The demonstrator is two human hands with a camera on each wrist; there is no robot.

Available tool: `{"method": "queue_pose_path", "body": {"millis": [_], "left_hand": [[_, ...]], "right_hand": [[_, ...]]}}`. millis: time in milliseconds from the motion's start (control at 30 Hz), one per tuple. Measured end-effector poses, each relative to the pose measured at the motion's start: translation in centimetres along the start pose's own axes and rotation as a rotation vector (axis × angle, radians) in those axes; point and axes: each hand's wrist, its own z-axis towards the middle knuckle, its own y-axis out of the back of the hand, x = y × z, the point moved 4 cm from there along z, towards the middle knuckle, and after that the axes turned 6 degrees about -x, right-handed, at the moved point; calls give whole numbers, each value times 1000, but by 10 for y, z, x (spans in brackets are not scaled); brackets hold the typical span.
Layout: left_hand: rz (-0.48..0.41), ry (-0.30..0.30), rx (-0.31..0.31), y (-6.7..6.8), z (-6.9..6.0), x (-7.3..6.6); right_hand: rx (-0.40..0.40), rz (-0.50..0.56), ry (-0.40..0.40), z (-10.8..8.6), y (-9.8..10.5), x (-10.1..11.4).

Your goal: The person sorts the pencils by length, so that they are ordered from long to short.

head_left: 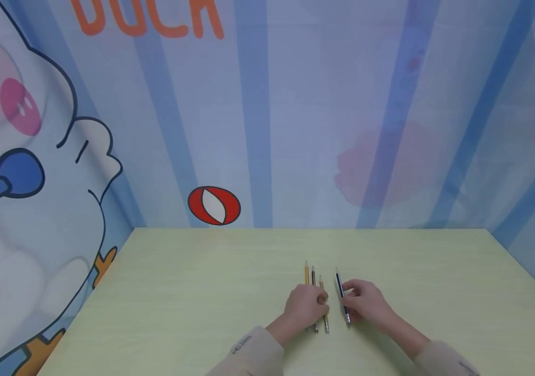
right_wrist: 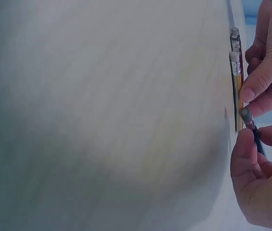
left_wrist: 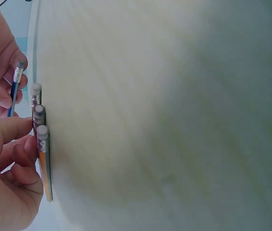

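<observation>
Three pencils lie side by side on the table, points away from me and eraser ends toward me: a yellow-orange pencil [head_left: 307, 272] on the left, a dark pencil [head_left: 313, 274] in the middle and a tan pencil [head_left: 327, 324] on the right. Over them is my left hand [head_left: 306, 304], its thumb and fingers bent around the tan pencil; its exact contact is partly hidden. To the right, apart from this row, my right hand [head_left: 368, 303] pinches a dark blue pencil [head_left: 340, 282] between thumb and fingers. That pencil's grey eraser [right_wrist: 246, 113] faces the right wrist camera.
The pale yellow-green table [head_left: 201, 282] reaches back to a blue striped cloth backdrop [head_left: 290, 130]. On its left side a large cartoon duck [head_left: 60, 209] is printed, with a red and white ball [head_left: 214, 206] beside it.
</observation>
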Motion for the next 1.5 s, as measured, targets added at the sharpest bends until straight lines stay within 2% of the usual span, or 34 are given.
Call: {"method": "queue_pose_path", "body": {"millis": [200, 433, 800, 933, 1167, 1500], "left_hand": [[10, -18, -6, 1, 1, -1], [22, -6, 1, 2, 1, -2], [-9, 16, 14, 4, -1, -2], [-19, 20, 24, 3, -1, -2], [-28, 22, 33, 2, 0, -1], [-39, 33, 37, 2, 0, -1]], "right_hand": [[-9, -94, 20, 5, -7, 2], [-4, -174, 36, 9, -12, 1], [20, -322, 35, 10, -16, 7], [29, -318, 36, 7, -16, 8], [58, -237, 2, 2, -17, 7], [60, -174, -24, 5, -19, 4]]}}
